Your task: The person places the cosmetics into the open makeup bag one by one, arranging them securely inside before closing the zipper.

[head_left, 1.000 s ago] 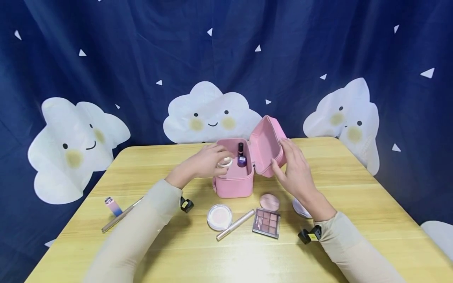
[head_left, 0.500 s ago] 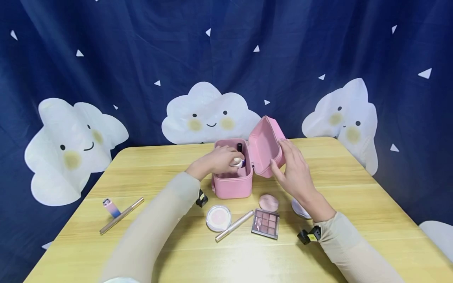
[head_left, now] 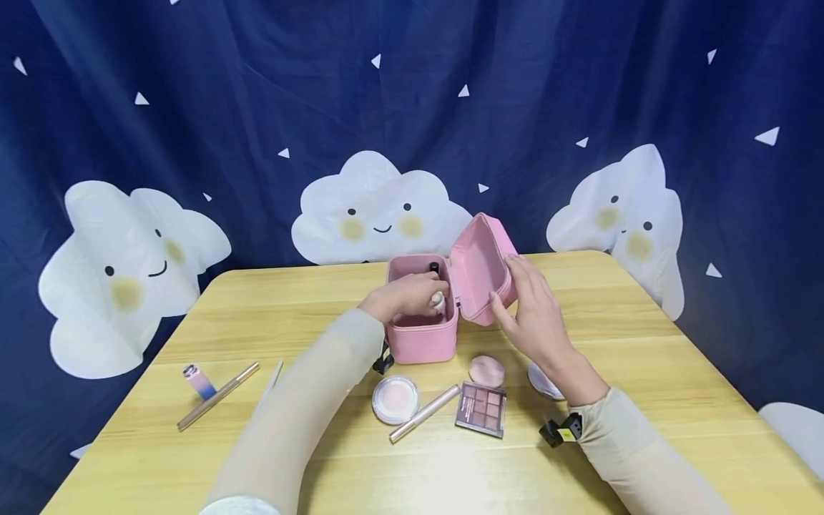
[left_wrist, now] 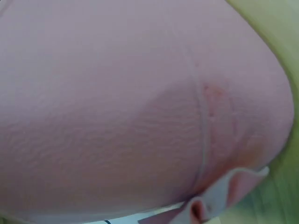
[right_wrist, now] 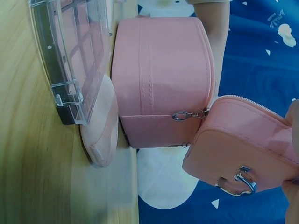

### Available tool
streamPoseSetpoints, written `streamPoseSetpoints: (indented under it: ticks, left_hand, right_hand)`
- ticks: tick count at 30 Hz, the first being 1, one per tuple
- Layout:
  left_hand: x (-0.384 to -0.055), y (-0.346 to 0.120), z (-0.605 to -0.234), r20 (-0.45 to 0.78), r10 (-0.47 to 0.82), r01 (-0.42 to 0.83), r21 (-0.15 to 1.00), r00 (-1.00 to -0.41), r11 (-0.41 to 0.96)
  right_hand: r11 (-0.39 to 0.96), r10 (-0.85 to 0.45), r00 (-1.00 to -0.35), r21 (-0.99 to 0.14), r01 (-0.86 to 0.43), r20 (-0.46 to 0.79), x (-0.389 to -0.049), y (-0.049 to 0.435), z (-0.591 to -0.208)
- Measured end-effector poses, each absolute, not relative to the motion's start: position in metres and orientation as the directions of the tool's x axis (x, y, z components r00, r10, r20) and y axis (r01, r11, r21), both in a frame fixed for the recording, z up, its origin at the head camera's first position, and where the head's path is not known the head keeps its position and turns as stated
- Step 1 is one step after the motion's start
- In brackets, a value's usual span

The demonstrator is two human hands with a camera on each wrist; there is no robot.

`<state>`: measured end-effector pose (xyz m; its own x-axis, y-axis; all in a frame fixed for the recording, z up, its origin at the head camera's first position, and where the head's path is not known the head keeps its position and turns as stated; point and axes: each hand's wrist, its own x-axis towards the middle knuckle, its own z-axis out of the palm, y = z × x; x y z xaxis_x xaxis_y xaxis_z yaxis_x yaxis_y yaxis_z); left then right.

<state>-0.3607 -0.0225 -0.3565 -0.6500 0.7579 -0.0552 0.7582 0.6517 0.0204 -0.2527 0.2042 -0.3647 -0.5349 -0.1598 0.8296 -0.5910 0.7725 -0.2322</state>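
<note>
A pink zippered cosmetic case [head_left: 423, 345] stands with its lid [head_left: 479, 268] swung out to the right. Inside the case, my left hand [head_left: 412, 294] grips a small whitish container with a round cap [head_left: 438, 300]; its lower part is hidden. Behind those fingers shows the black cap [head_left: 434, 267] of a small bottle. My right hand [head_left: 536, 315] holds the lid by its outer edge, thumb at the near rim. In the left wrist view only the pink case wall [left_wrist: 117, 116] fills the picture. The right wrist view shows the lid's metal handle [right_wrist: 238, 183].
Before the case lie a round compact [head_left: 395, 400], a slim metallic tube [head_left: 425, 413], a pink puff [head_left: 486, 371] and an eyeshadow palette [head_left: 481, 410]. A round lilac item [head_left: 544, 383] is partly under my right wrist. Leftward are a lipstick [head_left: 199, 382] and a gold pen [head_left: 218, 396].
My left hand has moved right and deeper into the case with the small container. A white stick has come into view beside the left sleeve. The right hand stays on the lid.
</note>
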Motion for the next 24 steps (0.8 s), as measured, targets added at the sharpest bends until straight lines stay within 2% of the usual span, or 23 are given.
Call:
streamPoseSetpoints:
  ticks: [5, 10, 17, 24]
  left_hand:
    - [-0.361, -0.018, -0.364, -0.075, 0.717, 0.715, 0.058, -0.693, 0.697]
    - [-0.365, -0.013, -0.375, -0.080, 0.725, 0.723, 0.052, -0.684, 0.689]
    - [-0.365, -0.012, -0.379, -0.085, 0.722, 0.727, -0.106, -0.687, 0.679]
    - [-0.361, -0.012, -0.373, -0.081, 0.713, 0.712, -0.199, -0.696, 0.673]
  right_hand:
    - [0.769, -0.157, -0.532, -0.235, -0.595, 0.832, -0.252, 0.205, -0.366]
    - [0.772, -0.161, -0.542, -0.237, -0.590, 0.825, -0.252, 0.205, -0.368]
    - [0.770, -0.165, -0.537, -0.232, -0.594, 0.827, -0.253, 0.205, -0.366]
    - [0.771, -0.167, -0.537, -0.230, -0.594, 0.827, -0.252, 0.205, -0.365]
